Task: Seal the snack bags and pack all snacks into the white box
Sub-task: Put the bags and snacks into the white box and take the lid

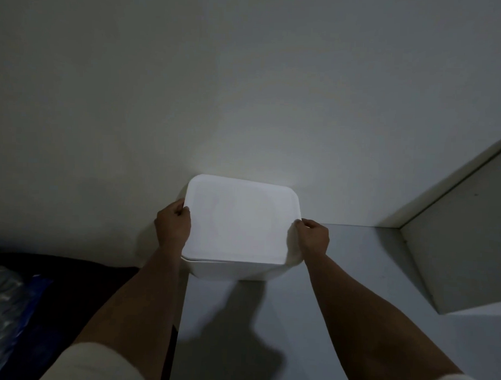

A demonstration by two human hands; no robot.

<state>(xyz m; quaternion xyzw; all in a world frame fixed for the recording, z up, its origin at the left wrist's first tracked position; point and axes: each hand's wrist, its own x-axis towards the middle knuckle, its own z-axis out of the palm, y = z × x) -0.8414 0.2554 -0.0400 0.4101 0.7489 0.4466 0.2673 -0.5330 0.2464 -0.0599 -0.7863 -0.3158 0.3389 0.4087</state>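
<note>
Box [226,270]: white, with rounded corners; stands at the far left corner of the counter [340,278], against the wall [247,76]; its left side reaches the counter's left edge.
Lid [239,220]: white, lies on top of the box; a thin dark seam shows along the near edge between lid and box.
Left hand [173,225]: grip closed on the lid's left edge, thumb on top, fingers curled under the rim.
Right hand [313,234]: grip closed on the lid's right edge, thumb on the near right corner, fingers wrapped down the side.
Forearms: bare, reaching forward from both lower corners; pale sleeve [95,363] pushed up on the left arm, another at the lower right.
Snacks: not visible; the lid hides the box's inside.
Counter: pale and smooth; shadows of the arms and box fall on its near part.
Panel [455,239]: pale upright board at the counter's right edge.
Left of counter: dark surface with a blue item [38,296] and crinkled clear plastic [1,295], both dim.
</note>
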